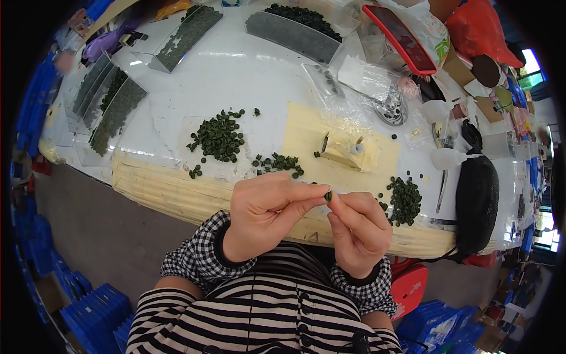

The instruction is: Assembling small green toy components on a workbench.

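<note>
My left hand point(262, 212) and my right hand point(361, 231) meet above the front edge of the table, fingertips pinched together. Between them is a small dark green round piece point(328, 196), mostly covered by the fingers. Just beyond my left hand lies a small cluster of similar dark green pieces point(280, 163), with a larger heap point(218, 138) farther to the left. Another pile of green pieces point(405, 200) sits to the right of my right hand. Ahead of my hands, a yellow taped block point(348, 150) with a short upright peg stands on a yellow-covered patch point(298, 133).
Clear bins of dark pieces stand at the far left point(118, 112), back left point(187, 38) and back middle point(295, 34). A red-framed phone point(401, 40) leans at the back right. Tweezers point(441, 192) and a black bag point(476, 200) lie at the right edge. Yellow tape point(159, 183) covers the table's front.
</note>
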`<action>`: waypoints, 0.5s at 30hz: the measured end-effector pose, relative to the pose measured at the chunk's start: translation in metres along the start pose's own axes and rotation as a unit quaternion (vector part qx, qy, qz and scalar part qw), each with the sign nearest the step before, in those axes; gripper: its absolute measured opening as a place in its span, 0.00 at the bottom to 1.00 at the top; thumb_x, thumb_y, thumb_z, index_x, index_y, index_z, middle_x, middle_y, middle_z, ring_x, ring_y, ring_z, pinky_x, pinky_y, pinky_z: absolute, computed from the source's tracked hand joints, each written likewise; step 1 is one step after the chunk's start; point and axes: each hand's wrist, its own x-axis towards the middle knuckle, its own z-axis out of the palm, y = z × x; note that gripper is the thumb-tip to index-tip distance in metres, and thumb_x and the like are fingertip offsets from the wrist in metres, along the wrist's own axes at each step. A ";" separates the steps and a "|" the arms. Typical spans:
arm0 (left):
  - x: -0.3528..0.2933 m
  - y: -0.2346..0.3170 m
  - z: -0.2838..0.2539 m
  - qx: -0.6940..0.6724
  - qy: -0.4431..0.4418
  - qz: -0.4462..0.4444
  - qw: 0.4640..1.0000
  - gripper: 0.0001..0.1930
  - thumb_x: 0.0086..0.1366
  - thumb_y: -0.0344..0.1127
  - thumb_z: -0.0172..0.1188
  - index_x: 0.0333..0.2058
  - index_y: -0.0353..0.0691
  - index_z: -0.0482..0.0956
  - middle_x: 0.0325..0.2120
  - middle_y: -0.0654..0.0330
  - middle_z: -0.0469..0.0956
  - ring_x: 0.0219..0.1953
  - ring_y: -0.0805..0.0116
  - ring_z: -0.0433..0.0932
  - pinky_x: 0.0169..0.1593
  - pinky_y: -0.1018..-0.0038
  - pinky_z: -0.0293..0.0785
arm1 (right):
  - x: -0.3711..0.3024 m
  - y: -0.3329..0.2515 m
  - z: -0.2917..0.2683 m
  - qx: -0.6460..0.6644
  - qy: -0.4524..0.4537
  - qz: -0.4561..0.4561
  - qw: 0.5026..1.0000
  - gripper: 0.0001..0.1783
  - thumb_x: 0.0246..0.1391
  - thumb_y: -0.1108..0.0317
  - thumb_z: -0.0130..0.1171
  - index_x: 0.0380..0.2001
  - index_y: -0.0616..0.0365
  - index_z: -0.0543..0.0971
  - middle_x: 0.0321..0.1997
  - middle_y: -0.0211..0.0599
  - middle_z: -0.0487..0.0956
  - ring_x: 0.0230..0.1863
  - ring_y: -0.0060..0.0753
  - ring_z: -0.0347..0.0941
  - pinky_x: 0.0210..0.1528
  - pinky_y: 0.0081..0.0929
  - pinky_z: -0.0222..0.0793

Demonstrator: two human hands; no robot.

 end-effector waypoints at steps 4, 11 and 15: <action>-0.001 -0.002 -0.003 -0.025 -0.018 -0.029 0.999 0.10 0.53 0.24 0.66 0.37 0.38 0.84 0.11 0.67 0.64 0.15 0.81 0.58 0.19 0.81 0.52 | 0.001 0.000 -0.001 -0.005 -0.004 -0.010 1.000 0.20 0.41 0.84 0.64 0.42 0.62 0.81 0.33 0.38 0.78 0.30 0.31 0.73 0.32 0.21 0.69; -0.001 -0.003 -0.004 -0.031 -0.025 -0.040 0.998 0.10 0.54 0.24 0.66 0.37 0.39 0.84 0.12 0.68 0.64 0.15 0.82 0.57 0.19 0.81 0.51 | 0.002 0.001 -0.002 -0.016 -0.012 -0.023 1.000 0.19 0.40 0.84 0.64 0.41 0.63 0.82 0.33 0.37 0.78 0.30 0.31 0.73 0.31 0.22 0.69; -0.001 -0.003 -0.004 -0.041 -0.027 -0.047 0.998 0.10 0.54 0.25 0.66 0.36 0.39 0.84 0.12 0.68 0.64 0.15 0.82 0.57 0.20 0.81 0.50 | 0.003 0.002 -0.002 -0.017 -0.016 -0.032 0.999 0.19 0.40 0.84 0.64 0.41 0.63 0.82 0.33 0.37 0.78 0.30 0.31 0.73 0.31 0.23 0.69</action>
